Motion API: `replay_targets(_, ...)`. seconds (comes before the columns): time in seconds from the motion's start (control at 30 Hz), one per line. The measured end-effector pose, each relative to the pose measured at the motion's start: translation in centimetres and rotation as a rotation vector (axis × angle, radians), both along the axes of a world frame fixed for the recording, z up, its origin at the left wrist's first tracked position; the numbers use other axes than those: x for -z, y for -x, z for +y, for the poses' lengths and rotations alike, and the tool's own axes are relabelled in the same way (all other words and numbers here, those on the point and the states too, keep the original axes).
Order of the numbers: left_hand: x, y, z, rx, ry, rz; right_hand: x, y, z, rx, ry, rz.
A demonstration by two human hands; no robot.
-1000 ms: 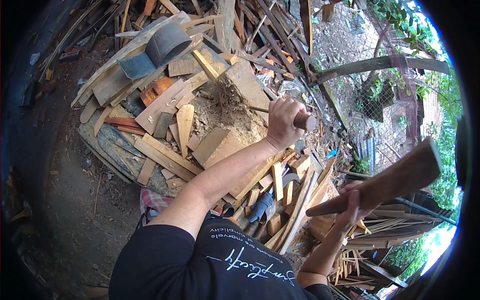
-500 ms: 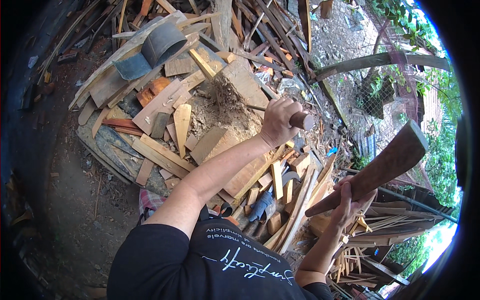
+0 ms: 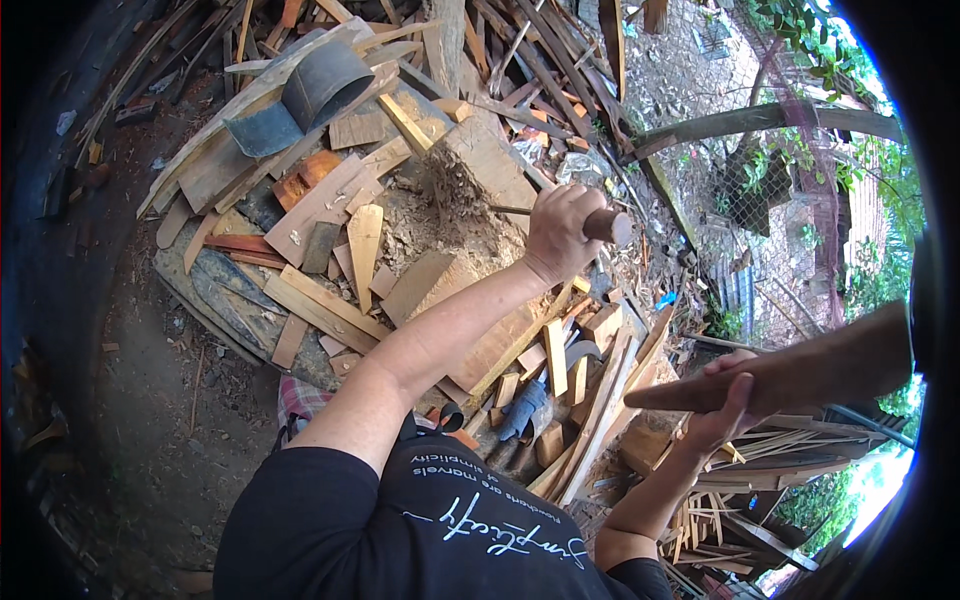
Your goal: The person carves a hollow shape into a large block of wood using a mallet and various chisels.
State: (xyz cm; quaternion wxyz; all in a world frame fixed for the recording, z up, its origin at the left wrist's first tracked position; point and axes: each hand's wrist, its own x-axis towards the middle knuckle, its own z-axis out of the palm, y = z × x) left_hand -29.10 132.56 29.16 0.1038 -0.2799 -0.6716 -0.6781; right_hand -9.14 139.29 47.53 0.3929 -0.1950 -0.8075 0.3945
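Observation:
My left hand (image 3: 562, 235) is wrapped round the wooden handle of a chisel (image 3: 609, 228). Its thin metal shank points left, the tip against the rough, chipped hollow of a large wooden block (image 3: 490, 165). Loose shavings (image 3: 425, 225) lie about the hollow. Off to the right, my right hand (image 3: 722, 410) grips a dark wooden mallet (image 3: 820, 370) by its narrower part. The thick end of this club-like mallet points right, well apart from the chisel's handle.
Offcuts (image 3: 330, 310) and a curved dark sheet piece (image 3: 325, 85) lie left of the block. Nearer me are a blue cloth-wrapped tool (image 3: 523, 412) and long wood strips (image 3: 600, 420). Scrap planks pile up at the back; a wire fence (image 3: 765, 190) stands right.
The mallet has swung outward to the right, its thick end now lower in the picture and nearer the right rim. My right hand has shifted slightly right; the left hand and chisel barely moved.

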Motion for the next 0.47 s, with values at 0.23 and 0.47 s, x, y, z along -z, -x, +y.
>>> replay_targets(0.23, 0.1, 0.4, 1.5, 0.014, 0.066, -0.093, 5.6, -0.1, -0.3, 0.116, 0.229, -0.784)
replay_targets(0.47, 0.0, 0.4, 1.4, 0.033, 0.177, -0.079, 0.8, 0.9, -0.9, 0.176, 0.409, -0.132)
